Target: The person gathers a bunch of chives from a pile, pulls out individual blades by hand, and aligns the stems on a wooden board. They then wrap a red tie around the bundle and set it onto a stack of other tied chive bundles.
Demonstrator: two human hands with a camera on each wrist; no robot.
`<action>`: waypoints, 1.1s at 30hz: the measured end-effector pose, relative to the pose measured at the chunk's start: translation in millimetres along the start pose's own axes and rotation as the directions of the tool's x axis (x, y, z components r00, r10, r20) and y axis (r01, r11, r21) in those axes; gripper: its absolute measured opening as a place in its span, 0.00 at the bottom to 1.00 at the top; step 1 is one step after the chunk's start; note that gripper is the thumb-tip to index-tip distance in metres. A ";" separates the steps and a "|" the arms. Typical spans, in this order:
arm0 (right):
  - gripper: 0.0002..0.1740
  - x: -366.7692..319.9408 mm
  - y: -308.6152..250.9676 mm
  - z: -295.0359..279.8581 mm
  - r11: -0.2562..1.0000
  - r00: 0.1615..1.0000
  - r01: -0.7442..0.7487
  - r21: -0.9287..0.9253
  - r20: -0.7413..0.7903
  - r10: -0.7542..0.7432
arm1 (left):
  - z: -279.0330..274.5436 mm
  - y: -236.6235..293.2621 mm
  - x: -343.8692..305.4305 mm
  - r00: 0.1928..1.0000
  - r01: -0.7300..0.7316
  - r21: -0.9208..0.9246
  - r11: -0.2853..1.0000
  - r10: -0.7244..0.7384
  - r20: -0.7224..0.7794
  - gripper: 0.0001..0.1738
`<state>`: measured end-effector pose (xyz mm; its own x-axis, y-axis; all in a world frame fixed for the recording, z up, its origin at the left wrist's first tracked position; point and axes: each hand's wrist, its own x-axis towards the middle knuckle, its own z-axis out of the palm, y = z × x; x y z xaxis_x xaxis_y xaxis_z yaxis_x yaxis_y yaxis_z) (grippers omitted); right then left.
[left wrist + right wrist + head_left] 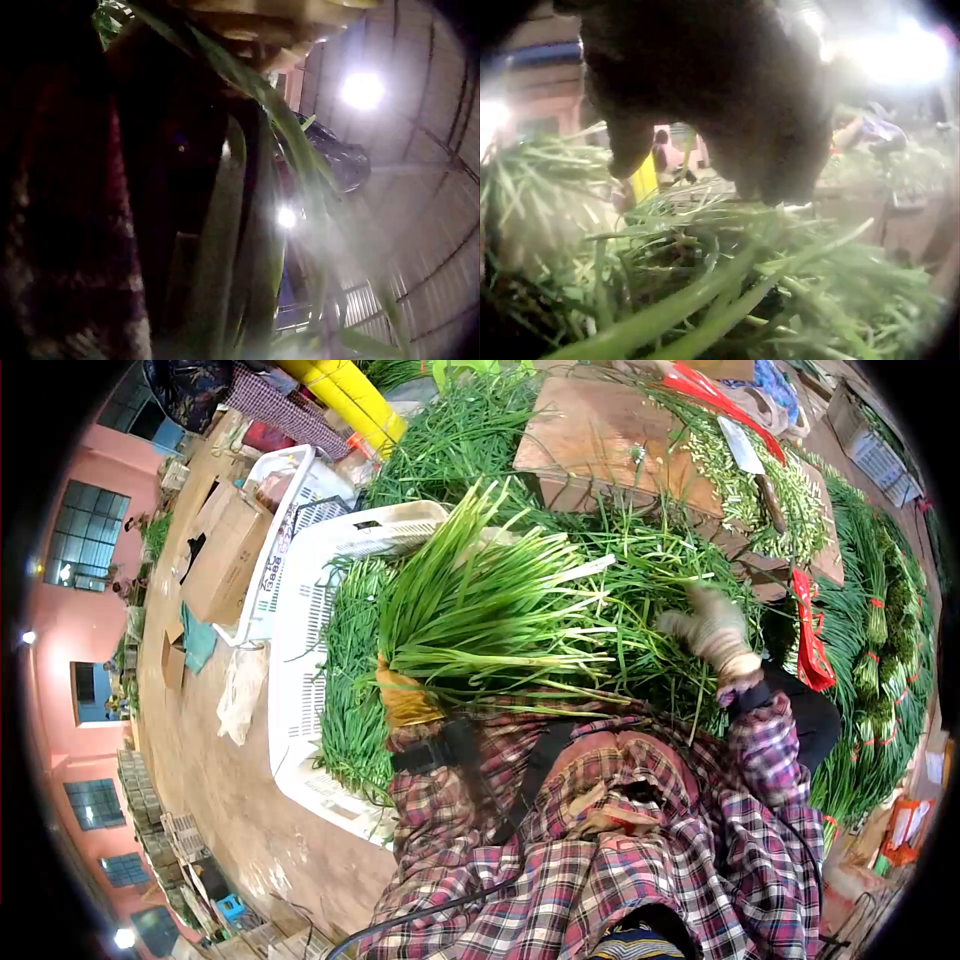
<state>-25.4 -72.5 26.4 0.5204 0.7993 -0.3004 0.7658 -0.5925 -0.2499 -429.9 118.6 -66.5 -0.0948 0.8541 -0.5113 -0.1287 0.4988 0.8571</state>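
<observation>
My left hand (408, 698), in a yellow-brown glove, grips a thick bunch of garlic chives (470, 605). The bunch lies across my forearm and lap, its pale ends pointing right. In the left wrist view, gloved fingers (262, 30) show at the top with long leaves trailing past them. My right hand (712, 628), in a pale knitted glove, is blurred over a heap of loose chives (650, 560). Seen from the right wrist, that hand (712, 97) is a dark shape close over the loose chives, thumb and fingers apart with nothing between them.
At the left stands a white plastic crate (300, 700) holding more chives. A wooden block (590, 445) sits ahead, with a knife (745, 450) and chopped stalk ends (735, 500) on it. Red ties (812, 635) hang at its near side. Tied bunches (872, 630) are piled at the right.
</observation>
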 end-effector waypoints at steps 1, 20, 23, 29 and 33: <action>0.37 -10.6 -6.1 9.4 0.970 0.986 0.165 0.181 -0.020 -0.164 | -2.2 1.6 1.6 0.999 0.014 -0.035 0.999 -0.013 0.034 0.37; 0.20 32.1 23.4 57.5 0.844 0.993 -0.101 0.526 0.109 0.051 | -40.7 -10.1 42.3 0.348 0.634 -0.313 0.707 0.100 0.932 0.38; 0.22 -3.4 2.6 29.8 0.838 0.994 0.020 0.546 0.080 -0.076 | -36.6 -3.5 25.2 0.608 0.443 -0.361 0.821 0.021 0.794 0.36; 0.33 -24.5 -81.7 36.4 0.846 0.916 0.302 0.440 0.114 -0.386 | -52.9 -24.9 68.4 0.791 0.254 -0.347 0.903 0.012 0.612 0.34; 0.19 -11.6 -113.4 60.9 0.775 0.914 0.324 0.542 0.032 -0.405 | -42.4 -19.9 50.4 0.474 0.578 -0.381 0.722 0.084 0.876 0.39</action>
<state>-141.3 -20.7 2.2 0.1532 0.9671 -0.2031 0.5574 -0.2542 -0.7904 -474.0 145.4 -112.0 0.8095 0.5756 -0.1160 -0.5240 0.7973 0.2995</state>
